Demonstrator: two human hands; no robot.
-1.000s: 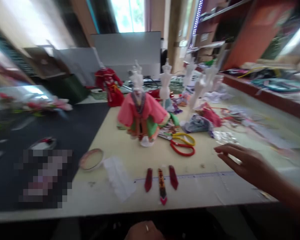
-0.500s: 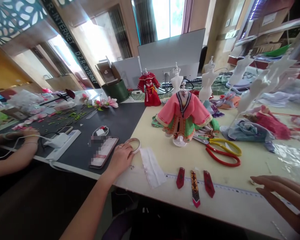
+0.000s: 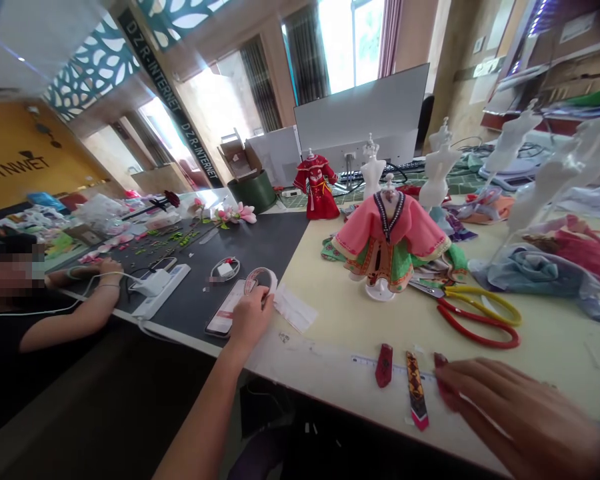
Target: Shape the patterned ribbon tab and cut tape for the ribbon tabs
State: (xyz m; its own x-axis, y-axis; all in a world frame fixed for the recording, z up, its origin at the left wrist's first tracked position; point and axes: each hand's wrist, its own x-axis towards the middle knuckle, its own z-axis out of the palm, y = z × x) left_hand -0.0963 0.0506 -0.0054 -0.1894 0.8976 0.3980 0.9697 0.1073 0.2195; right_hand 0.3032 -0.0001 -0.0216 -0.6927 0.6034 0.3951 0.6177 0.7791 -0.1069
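Tape roll tilted on edge

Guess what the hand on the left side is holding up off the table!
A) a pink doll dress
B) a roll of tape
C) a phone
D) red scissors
B: the left hand grips a roll of tape tilted up off the table, while the red scissors, the phone and the pink doll dress sit untouched.
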